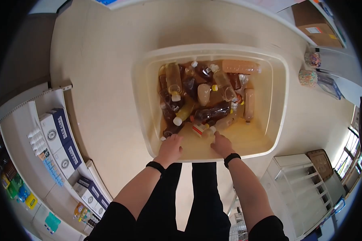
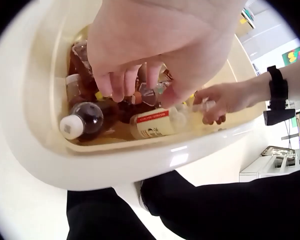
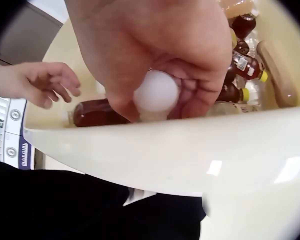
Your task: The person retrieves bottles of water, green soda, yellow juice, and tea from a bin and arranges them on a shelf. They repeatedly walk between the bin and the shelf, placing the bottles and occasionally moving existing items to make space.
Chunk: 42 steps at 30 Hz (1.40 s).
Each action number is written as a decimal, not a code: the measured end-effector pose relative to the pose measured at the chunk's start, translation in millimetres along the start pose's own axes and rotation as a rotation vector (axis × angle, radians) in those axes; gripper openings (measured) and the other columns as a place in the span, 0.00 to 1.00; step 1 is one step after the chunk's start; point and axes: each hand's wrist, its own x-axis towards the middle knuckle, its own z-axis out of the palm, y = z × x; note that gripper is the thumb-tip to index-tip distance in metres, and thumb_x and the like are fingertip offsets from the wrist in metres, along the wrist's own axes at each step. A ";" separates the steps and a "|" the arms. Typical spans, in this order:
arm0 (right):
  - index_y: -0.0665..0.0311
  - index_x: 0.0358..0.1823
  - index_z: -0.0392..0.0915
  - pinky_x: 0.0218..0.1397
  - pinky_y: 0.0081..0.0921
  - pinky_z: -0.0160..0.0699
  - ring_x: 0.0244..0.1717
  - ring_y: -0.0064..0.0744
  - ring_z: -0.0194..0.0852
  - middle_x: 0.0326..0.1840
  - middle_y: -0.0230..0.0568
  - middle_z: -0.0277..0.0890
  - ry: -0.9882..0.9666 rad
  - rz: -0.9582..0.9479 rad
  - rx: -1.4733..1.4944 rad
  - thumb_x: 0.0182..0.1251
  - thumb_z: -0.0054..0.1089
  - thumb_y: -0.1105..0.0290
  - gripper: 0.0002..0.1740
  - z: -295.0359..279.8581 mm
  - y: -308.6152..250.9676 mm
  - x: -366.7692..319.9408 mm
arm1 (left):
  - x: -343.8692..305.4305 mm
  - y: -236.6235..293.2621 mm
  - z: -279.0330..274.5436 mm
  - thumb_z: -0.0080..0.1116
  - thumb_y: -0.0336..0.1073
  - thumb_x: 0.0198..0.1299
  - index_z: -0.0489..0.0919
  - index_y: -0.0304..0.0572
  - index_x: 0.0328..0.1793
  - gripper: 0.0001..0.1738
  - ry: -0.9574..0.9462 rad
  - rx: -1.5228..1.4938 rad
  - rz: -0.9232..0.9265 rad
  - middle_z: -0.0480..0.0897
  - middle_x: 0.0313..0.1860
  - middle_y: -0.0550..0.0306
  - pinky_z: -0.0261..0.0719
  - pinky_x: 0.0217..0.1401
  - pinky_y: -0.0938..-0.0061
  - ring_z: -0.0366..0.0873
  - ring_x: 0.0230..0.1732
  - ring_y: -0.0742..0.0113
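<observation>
In the head view a cream tub (image 1: 283, 100) holds several bottles lying in brownish liquid. The right hand (image 1: 223, 145) reaches over the near side; in the right wrist view its fingers curl round the neck of a bottle with a white cap (image 3: 156, 91). That bottle's label (image 2: 154, 123), cream and red, shows in the left wrist view. The left hand (image 1: 171, 149) hovers at the near left of the tub with loosely bent fingers and nothing in them. Near it lies a dark bottle (image 1: 173, 129) with a white cap.
Shelves (image 1: 48, 100) with white and blue boxes (image 1: 62, 140) stand at the left. At the right are a white rack (image 1: 301, 193), a cardboard box (image 1: 317, 28) and two jars of small coloured things (image 1: 308, 78). The person's dark-trousered legs (image 1: 205, 188) are against the tub's near side.
</observation>
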 end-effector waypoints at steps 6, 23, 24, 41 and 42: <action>0.61 0.63 0.66 0.55 0.42 0.79 0.48 0.55 0.82 0.52 0.56 0.80 -0.178 -0.329 0.121 0.57 0.67 0.59 0.34 -45.8 -62.2 -69.7 | -6.3 39.3 -2.6 0.70 0.29 0.43 0.74 0.45 0.60 0.32 0.255 0.106 0.163 0.72 0.61 0.46 0.72 0.65 0.58 0.72 0.62 0.45; 0.53 0.57 0.74 0.42 0.37 0.84 0.48 0.45 0.81 0.54 0.45 0.72 0.000 -0.387 -0.734 0.63 0.53 0.68 0.19 16.4 15.8 60.7 | -60.4 4.5 -24.8 0.70 0.30 0.47 0.74 0.47 0.62 0.32 0.336 -0.292 0.102 0.75 0.62 0.49 0.76 0.64 0.62 0.73 0.64 0.49; 0.54 0.56 0.74 0.43 0.40 0.84 0.47 0.47 0.81 0.54 0.46 0.72 0.063 -0.392 -0.687 0.62 0.53 0.70 0.19 3.4 14.0 36.6 | -69.8 8.4 -28.2 0.70 0.30 0.47 0.74 0.46 0.61 0.31 0.356 -0.321 0.125 0.76 0.61 0.49 0.75 0.65 0.62 0.73 0.65 0.49; 0.60 0.48 0.78 0.45 0.42 0.82 0.42 0.52 0.80 0.42 0.47 0.76 0.225 -1.420 -0.426 0.47 0.74 0.64 0.25 -20.0 -409.3 -414.5 | -490.0 21.5 -155.7 0.71 0.43 0.50 0.68 0.44 0.65 0.37 0.964 -0.727 -0.357 0.78 0.59 0.42 0.76 0.62 0.58 0.76 0.61 0.44; 0.62 0.48 0.78 0.45 0.42 0.82 0.41 0.53 0.79 0.41 0.48 0.76 0.186 -1.482 -0.397 0.49 0.73 0.65 0.23 -0.7 -437.9 -435.1 | -514.2 6.5 -151.3 0.71 0.43 0.50 0.69 0.45 0.65 0.36 1.042 -0.687 -0.395 0.78 0.59 0.43 0.77 0.60 0.57 0.76 0.60 0.43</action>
